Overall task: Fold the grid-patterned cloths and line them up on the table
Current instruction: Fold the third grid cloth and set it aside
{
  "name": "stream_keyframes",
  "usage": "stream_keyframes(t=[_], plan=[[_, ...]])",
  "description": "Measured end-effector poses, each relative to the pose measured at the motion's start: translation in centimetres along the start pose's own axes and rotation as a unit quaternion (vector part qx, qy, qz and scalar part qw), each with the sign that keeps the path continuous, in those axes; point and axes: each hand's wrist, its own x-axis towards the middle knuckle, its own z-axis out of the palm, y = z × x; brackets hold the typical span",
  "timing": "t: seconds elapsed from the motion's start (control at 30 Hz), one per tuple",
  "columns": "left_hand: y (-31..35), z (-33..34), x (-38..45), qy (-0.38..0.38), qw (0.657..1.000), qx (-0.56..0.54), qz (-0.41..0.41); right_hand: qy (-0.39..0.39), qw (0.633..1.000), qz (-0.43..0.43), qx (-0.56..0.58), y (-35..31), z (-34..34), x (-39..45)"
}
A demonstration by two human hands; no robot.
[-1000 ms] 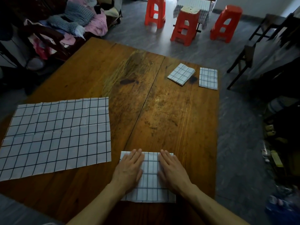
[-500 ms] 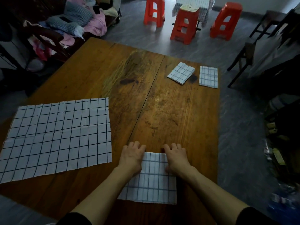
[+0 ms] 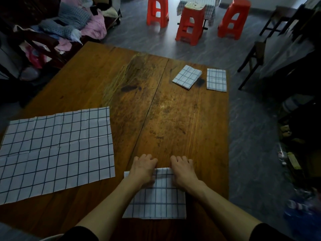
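Head view: left hand and right hand, fingers curled, grip the far edge of the half-folded grid cloth lying at the table's near edge.

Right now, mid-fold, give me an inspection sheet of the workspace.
Surface: wooden table, worn and stained.
Job's things: part-folded cloth at near edge; unfolded cloth lying flat at left; two folded cloths far right, the left one askew.
Clutter: nothing seen on the table.
Hands: left hand and right hand curled over the part-folded cloth's far edge.
Cables: nothing seen.
Surroundings: red stools, clothes pile, dark chairs.
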Motion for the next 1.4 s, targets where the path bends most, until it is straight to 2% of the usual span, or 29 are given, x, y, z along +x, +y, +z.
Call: stream_keyframes(t=[0.13,0.23,0.3,0.47,0.6,0.73,0.83,0.93,1.1,1.2,1.3,1.4], plan=[[-0.4,-0.6,-1.3,0.006,0.986,-0.166,0.018,0.022,0.990,-0.001,0.137,0.9,-0.4,-1.3],[-1.5,-0.9,-2.1,0.025,0.967,-0.252,0.015,0.042,0.948,0.036,0.312,1.1,-1.7,-2.2],[-2.1,-1.2,-2.6,0.039,0.959,-0.279,0.018,0.049,0.931,0.035,0.361,0.8,-3.2,-2.4],[-1.6,-3.3,-3.3,0.097,0.973,-0.197,0.073,0.010,0.940,-0.065,0.334,-0.7,-7.0,-2.6],[-1.8,-5.4,-4.0,0.131,0.958,-0.244,0.080,0.041,0.925,-0.084,0.368,-1.1,-8.8,-3.1],[-2.7,-6.5,-5.4,0.140,0.932,-0.325,0.082,-0.013,0.907,-0.036,0.420,0.2,-9.5,-3.9],[-3.6,-6.8,-6.5,0.150,0.902,-0.401,0.061,-0.051,0.922,-0.023,0.382,1.7,-9.1,-4.6],[-4.1,-6.8,-7.5,0.145,0.862,-0.485,0.042,-0.015,0.924,-0.016,0.381,2.7,-8.8,-5.0],[-3.3,-6.2,-8.7,0.117,0.823,-0.555,0.008,0.035,0.892,-0.044,0.448,2.7,-9.6,-5.3],[-3.1,-5.3,-9.0,0.106,0.805,-0.584,-0.006,0.034,0.892,-0.061,0.447,3.0,-9.9,-5.2],[-3.3,-3.8,-8.9,0.104,0.811,-0.575,-0.009,0.034,0.905,-0.055,0.421,3.5,-9.0,-5.2],[-3.3,-2.3,-8.4,0.140,0.851,-0.506,-0.014,0.083,0.923,-0.039,0.375,3.8,-6.8,-5.0]])
